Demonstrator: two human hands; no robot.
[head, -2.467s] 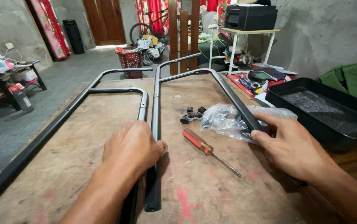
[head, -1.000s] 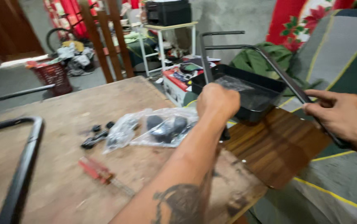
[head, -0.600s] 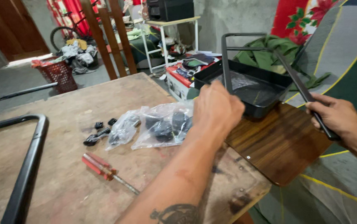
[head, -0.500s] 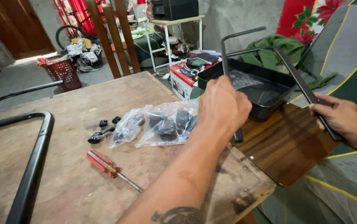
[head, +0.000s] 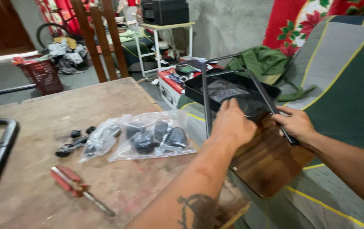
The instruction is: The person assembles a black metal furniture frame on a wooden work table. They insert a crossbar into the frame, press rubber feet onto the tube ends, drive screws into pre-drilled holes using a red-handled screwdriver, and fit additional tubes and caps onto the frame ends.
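The thin black U-shaped metal frame (head: pixel 237 72) stands upright right of the bench (head: pixel 105 101); left hand (head: pixel 232 125) and right hand (head: pixel 296 124) each grip one leg.

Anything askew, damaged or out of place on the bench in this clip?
Nothing is spilled or broken. The wooden panel juts past the worn table edge, under both hands, left hand and right hand, which grip the black metal frame. Small black parts lie loose beside the plastic bags.

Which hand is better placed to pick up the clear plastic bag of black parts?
Left, probably: the left hand grips the black metal frame right beside the bag, while the right hand holds the frame's far side.
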